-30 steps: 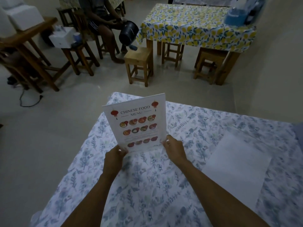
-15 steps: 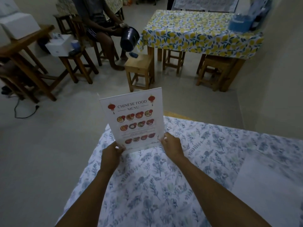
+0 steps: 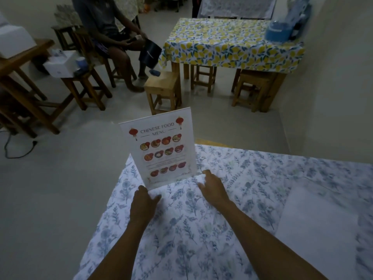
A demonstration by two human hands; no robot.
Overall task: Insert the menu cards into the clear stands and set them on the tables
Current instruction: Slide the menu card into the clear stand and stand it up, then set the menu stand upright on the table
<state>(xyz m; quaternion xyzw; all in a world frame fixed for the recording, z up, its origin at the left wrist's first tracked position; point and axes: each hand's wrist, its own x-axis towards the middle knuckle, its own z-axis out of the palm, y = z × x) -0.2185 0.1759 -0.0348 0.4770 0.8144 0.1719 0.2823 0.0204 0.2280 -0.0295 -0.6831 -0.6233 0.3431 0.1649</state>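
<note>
The clear stand holding the Chinese food menu card (image 3: 161, 148) stands upright on the blue floral tablecloth (image 3: 201, 229), close to the table's far left corner. My left hand (image 3: 144, 202) lies at the stand's lower left corner, fingers loose and thumb spread, touching the base at most. My right hand (image 3: 214, 188) hovers just right of the lower right corner with its fingers apart and nothing in it. A white sheet (image 3: 316, 229) lies flat on the cloth to the right.
Across the floor stands a table with a lemon-print cloth (image 3: 232, 45), a blue container (image 3: 277, 33) on it and wooden stools (image 3: 163, 91) around it. A person (image 3: 113, 37) sits at the far left near wooden furniture and white boxes (image 3: 60, 65). A cable (image 3: 18, 150) lies on the floor.
The stand came down from my grip onto the table's corner. My right hand let go and opened; my left hand loosened at the lower left corner.
</note>
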